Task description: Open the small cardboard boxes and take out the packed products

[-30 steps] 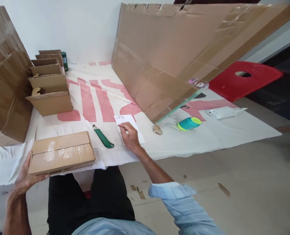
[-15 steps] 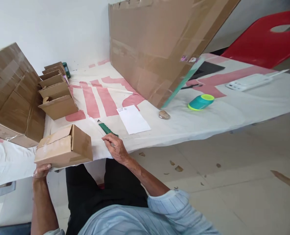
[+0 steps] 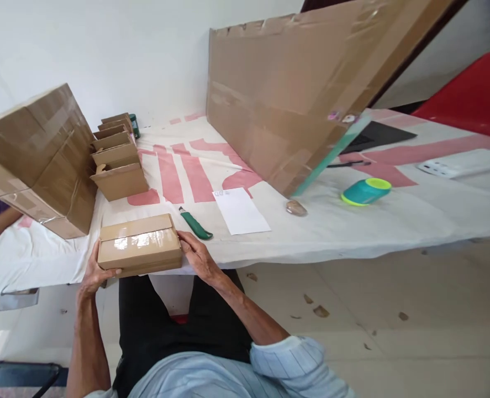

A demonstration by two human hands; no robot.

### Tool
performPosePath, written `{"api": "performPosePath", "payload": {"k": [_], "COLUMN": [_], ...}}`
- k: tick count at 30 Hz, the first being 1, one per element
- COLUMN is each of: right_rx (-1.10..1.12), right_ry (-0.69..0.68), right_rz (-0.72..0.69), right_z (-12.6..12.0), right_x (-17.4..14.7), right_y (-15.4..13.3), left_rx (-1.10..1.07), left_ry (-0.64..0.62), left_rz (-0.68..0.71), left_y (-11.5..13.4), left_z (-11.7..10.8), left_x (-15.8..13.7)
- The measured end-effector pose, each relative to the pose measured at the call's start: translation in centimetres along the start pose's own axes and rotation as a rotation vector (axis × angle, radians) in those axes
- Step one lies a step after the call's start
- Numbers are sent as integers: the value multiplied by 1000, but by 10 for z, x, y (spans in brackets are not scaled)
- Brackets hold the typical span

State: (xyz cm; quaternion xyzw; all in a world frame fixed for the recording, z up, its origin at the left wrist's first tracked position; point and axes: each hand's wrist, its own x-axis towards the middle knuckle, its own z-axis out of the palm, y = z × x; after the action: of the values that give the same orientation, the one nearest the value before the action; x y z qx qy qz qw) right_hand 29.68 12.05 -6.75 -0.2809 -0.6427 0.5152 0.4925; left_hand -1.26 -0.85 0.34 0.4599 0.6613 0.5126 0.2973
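Observation:
A small closed cardboard box point(image 3: 141, 246), with shiny clear tape along its top seam, sits at the front edge of the table between my hands. My left hand point(image 3: 95, 271) grips its left end, thumb along the near side. Against the right end, my right hand point(image 3: 199, 257) presses with its fingers; some of them are hidden by the box. Just beyond that hand a green utility knife point(image 3: 195, 224) lies on the cloth, touched by neither hand. Right of the knife is a white sheet of paper point(image 3: 242, 213) with small writing at its top.
A large taped carton point(image 3: 41, 160) and a cardboard divider box point(image 3: 122, 182) stand at left. A tall cardboard panel point(image 3: 278, 99) rises behind the paper. Rightward are a brown stone-like lump point(image 3: 296, 208), a teal-and-yellow object point(image 3: 364, 192) and a white power strip point(image 3: 462, 163). Another person's arm point(image 3: 4, 221) shows far left.
My right hand has left the utility knife and come onto the box's right end. The box has turned, its taped top seam now facing me. The view has shifted left.

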Motion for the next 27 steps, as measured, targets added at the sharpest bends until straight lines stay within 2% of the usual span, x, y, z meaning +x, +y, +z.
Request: {"api": "performPosePath", "payload": {"k": [5, 12, 22, 27], "right_rx": [-25, -58, 44, -26], "right_ry": [10, -12, -108, -96], "right_rz": [49, 109, 130, 147], "right_z": [-2, -7, -4, -5], "right_x": [2, 10, 19, 22], "right_y": [12, 21, 17, 16], "left_rx": [-20, -138, -99, -92], "left_ry": [-12, -36, -33, 2], "left_rz": [99, 255, 253, 264], "left_y": [11, -2, -11, -10], "left_z": [12, 21, 17, 19], "left_x": [-14, -21, -40, -41]}}
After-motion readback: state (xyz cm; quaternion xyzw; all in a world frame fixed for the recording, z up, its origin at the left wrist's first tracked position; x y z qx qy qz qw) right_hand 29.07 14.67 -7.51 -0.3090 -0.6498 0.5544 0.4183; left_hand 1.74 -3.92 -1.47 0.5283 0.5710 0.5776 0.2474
